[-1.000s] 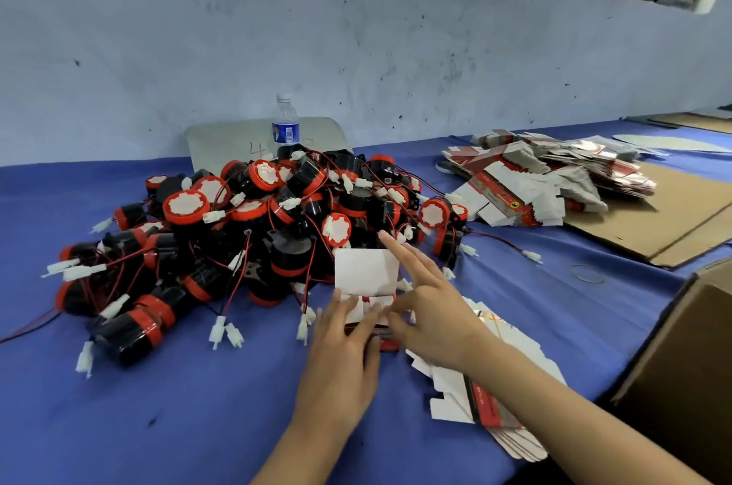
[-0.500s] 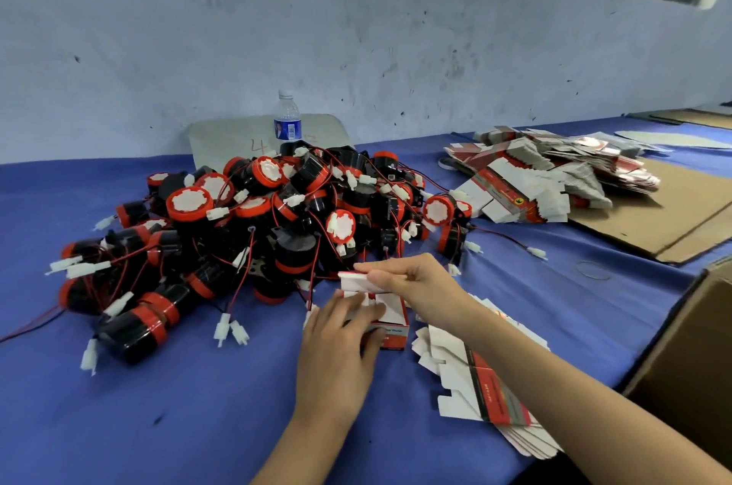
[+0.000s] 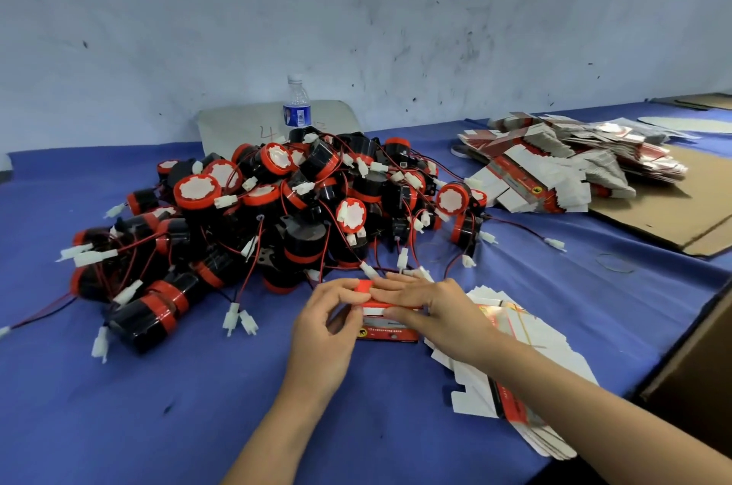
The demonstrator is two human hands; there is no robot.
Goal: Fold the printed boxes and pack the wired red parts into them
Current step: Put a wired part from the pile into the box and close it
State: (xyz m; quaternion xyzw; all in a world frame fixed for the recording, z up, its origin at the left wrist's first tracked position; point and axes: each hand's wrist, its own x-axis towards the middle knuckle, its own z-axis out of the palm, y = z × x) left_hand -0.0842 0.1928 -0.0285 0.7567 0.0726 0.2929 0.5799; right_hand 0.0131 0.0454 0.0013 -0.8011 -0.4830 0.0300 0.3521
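Since a second ago the white flap has gone down: we now press the printed box [image 3: 386, 320] shut on the blue cloth [image 3: 158, 405], just before the pile of wired red parts [image 3: 277, 215]. Left hand [image 3: 328, 330] pinches its left end between curled fingers; right hand [image 3: 435, 310] lies flat on top, fingers extended, gripping nothing. Thin card, light, creases easily (we judge end corners the best hold). Flat blanks [image 3: 515, 385] touch its right; loose wires crowd the far edge; open cloth lies nearer and left.
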